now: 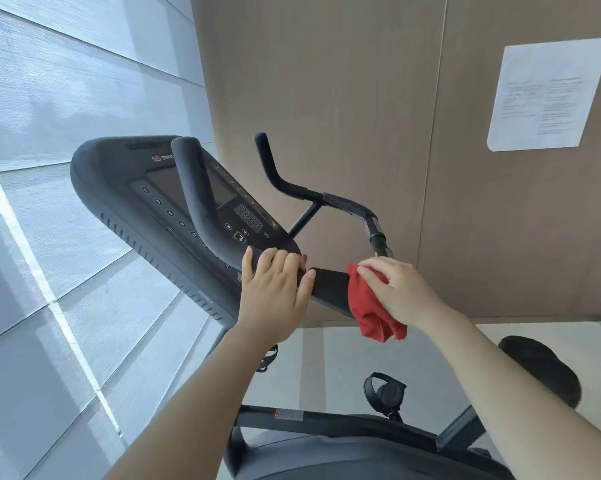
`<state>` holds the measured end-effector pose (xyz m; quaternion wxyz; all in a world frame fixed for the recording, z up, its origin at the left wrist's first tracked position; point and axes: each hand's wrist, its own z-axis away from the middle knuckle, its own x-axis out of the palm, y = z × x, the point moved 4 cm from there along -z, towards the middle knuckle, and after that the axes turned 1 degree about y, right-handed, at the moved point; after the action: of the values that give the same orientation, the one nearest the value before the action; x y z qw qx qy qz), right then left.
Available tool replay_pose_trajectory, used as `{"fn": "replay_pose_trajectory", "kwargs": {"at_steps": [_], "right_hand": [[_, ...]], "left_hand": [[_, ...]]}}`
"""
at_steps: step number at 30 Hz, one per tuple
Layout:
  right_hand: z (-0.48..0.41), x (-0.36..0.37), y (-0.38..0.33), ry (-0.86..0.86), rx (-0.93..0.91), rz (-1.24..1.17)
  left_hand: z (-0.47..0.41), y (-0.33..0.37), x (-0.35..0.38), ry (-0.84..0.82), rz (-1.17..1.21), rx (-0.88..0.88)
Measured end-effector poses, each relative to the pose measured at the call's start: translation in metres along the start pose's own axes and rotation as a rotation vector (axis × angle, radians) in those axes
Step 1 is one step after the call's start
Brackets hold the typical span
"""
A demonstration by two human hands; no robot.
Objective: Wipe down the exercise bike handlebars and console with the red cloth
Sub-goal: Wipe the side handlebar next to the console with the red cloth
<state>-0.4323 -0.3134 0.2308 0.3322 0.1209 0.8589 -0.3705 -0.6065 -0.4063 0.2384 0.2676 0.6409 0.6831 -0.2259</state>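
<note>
my l hand (274,292) is wrapped over the bike bar right where the l horn (196,195) comes down to meet the flat crossbar (330,285). fingers curled over the top & clamped on it, thumb lying along the near edge of the crossbar, little finger sticking up a bit vs the rest.

my r hand (401,292) has the red cloth (373,306). fingers bent & close together, pressing the bunched cloth onto the r end of the crossbar, just below the stem that goes up to the r horn (278,178). rest of the cloth hangs loose under my hand, off the bar's end. can't see my r thumb, it's under the cloth/hand.

both hands on the same bar, w/ a bare black stretch of crossbar between them.

console (119,174) sits beyond the l horn, tilted, dark screen + rows of round btns & a keypad facing me. neither hand touches it.

lower down: a pedal (385,393) w/ strap, the seat (541,368) off to the r. brown wall (326,98) behind the bike w/ a paper sheet (548,95) stuck on it, print too small to read. pale blinds (67,116) fill the l side.
</note>
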Motion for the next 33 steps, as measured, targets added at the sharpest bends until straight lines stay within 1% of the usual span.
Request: {"fn": "replay_pose_trajectory", "kwargs": {"at_steps": [2,5,11,14,16,18,20,24,27,30,33], "right_hand": [[0.01,0.004,-0.007,0.035,-0.057,-0.06],[0.02,0.002,-0.006,0.036,-0.111,-0.103],[0.007,-0.013,0.036,0.006,-0.041,-0.068],[0.005,-0.015,0.041,0.023,-0.04,-0.155],[0.01,-0.012,0.036,0.013,-0.117,-0.215],[0.015,-0.009,0.036,-0.018,-0.224,-0.197],[0.012,-0.012,0.048,-0.061,-0.282,-0.183],[-0.013,-0.021,0.077,-0.106,-0.263,-0.194],[-0.019,-0.015,0.074,-0.183,-0.259,-0.265],[-0.01,-0.01,0.067,-0.21,-0.366,-0.275],[-0.016,-0.011,0.083,-0.249,-0.452,-0.269]], "left_hand": [[0.001,0.001,0.001,0.027,0.006,0.011],[0.001,0.001,0.001,0.044,-0.008,0.031],[0.0,0.002,0.002,-0.025,-0.016,-0.034],[-0.002,0.007,0.0,-0.046,0.0,-0.101],[-0.004,0.019,0.0,-0.053,0.004,-0.133],[-0.004,0.037,0.005,-0.059,-0.013,-0.115],[-0.003,0.051,0.011,-0.03,-0.035,-0.109],[0.0,0.057,0.011,0.031,-0.067,-0.151],[0.002,0.068,0.013,0.043,-0.071,-0.19],[0.007,0.081,0.018,0.077,-0.074,-0.228],[0.008,0.085,0.018,0.066,-0.081,-0.241]]}}
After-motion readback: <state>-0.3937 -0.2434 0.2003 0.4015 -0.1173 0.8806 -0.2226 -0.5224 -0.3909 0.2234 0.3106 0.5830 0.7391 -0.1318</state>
